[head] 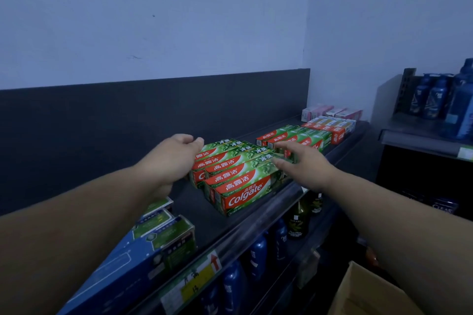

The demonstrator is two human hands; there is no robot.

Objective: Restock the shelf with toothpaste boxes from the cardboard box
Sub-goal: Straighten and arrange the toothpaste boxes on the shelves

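Observation:
Several red and green Colgate toothpaste boxes [240,176] lie stacked in the middle of the dark top shelf [194,215]. My left hand [174,156] rests against the stack's left end with its fingers loosely bent. My right hand [304,163] lies at the stack's right end, fingers stretched out flat and touching the boxes. Neither hand curls round a box. A corner of the open cardboard box [368,289] shows at the bottom right, below my right forearm.
More red and green boxes [291,138] and pink and white ones [330,115] lie further right on the shelf. Blue and green boxes [158,238] sit at the near left. Dark and blue bottles [258,256] fill the shelf below. Another rack of blue bottles [440,100] stands right.

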